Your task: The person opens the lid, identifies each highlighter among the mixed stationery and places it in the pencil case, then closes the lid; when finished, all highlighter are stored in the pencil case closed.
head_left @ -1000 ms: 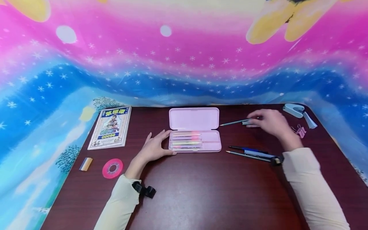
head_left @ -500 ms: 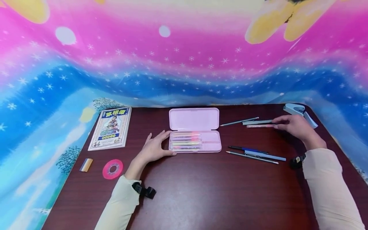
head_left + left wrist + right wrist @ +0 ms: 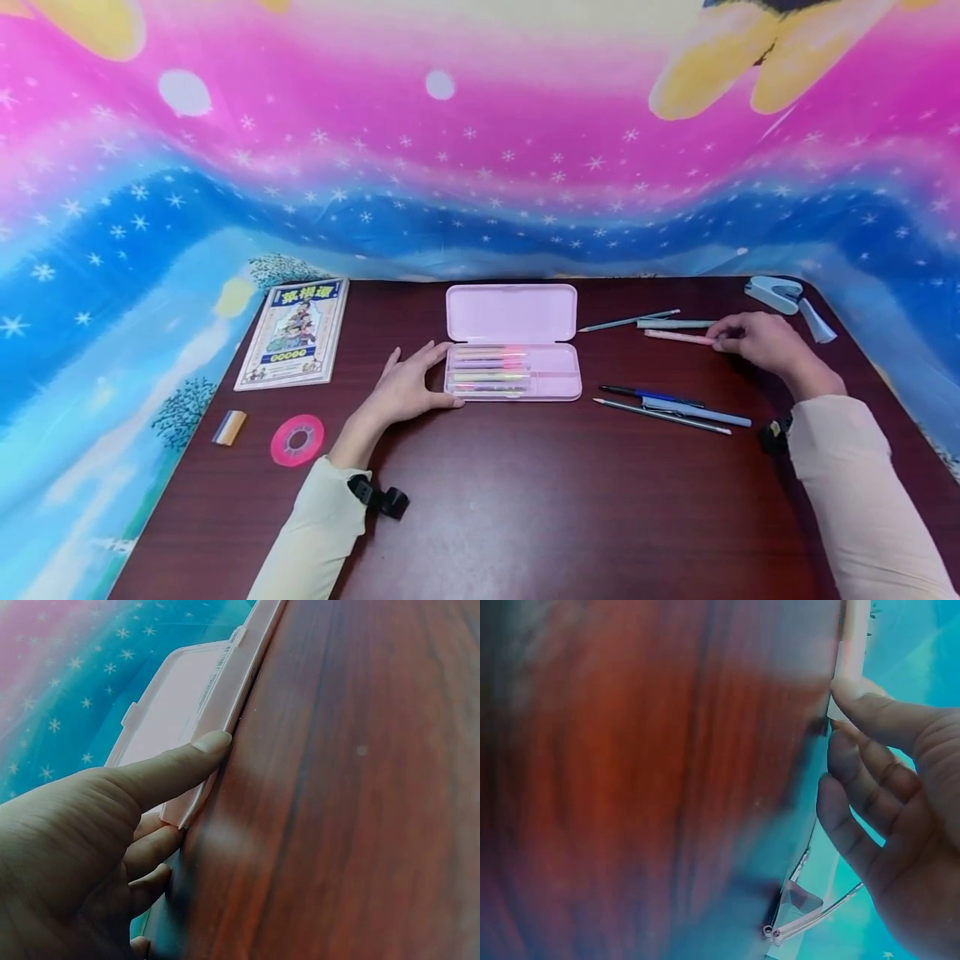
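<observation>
A pink pencil case [image 3: 557, 390] lies open mid-table with its lid [image 3: 510, 312] flat behind it and several coloured pens [image 3: 487, 367] in its left half. My left hand [image 3: 420, 379] rests flat against the case's left end, fingers straight. In the left wrist view the thumb [image 3: 191, 754] touches the case's edge [image 3: 247, 682]. My right hand [image 3: 726, 340] pinches the right end of a pink pen [image 3: 675, 336] lying on the table. The right wrist view shows the thumb [image 3: 866, 705] on that pen [image 3: 851, 645], with the other fingers curled.
A pale green pen [image 3: 675, 323] and a grey pencil [image 3: 626, 320] lie just behind the pink pen. Three more pens or pencils [image 3: 675, 406] lie nearer me. A stapler [image 3: 772, 293] sits at the back right. A book [image 3: 294, 333], tape roll [image 3: 297, 439] and eraser [image 3: 228, 427] are at the left.
My right hand has slid right from over the pens to the pink pen's right end, uncovering the three pens there. The left hand has stayed on the case.
</observation>
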Available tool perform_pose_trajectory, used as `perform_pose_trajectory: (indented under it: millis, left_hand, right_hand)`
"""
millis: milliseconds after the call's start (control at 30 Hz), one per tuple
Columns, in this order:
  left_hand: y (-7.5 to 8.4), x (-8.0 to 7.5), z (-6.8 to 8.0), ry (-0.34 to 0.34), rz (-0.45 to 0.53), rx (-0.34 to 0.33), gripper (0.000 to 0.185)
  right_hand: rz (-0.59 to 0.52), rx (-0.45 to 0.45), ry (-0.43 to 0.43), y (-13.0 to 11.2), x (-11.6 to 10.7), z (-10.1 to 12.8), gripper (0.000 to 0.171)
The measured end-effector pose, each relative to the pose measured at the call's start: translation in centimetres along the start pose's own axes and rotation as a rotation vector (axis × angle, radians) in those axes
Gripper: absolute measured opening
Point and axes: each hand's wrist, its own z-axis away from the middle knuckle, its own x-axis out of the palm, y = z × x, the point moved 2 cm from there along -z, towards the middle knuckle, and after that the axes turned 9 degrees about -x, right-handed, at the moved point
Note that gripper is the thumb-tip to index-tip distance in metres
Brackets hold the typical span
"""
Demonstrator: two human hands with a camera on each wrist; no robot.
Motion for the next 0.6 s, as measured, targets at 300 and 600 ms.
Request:
perform_pose_trajectory:
  millis: [300,600]
  left_hand:
    - [0.0,-0.1,0.0,0.000,0.004,0.006,0.098]
    - [0.0,0.1,0.0,-0.005,0.000,-0.003,0.098]
  right_hand:
    - [-0.025,-0.090,0.054,-2.8,-1.2,-0.3,0.022]
    - [0.021,-0.246,0.092,-8.5,-1.0,-2.3,0.012]
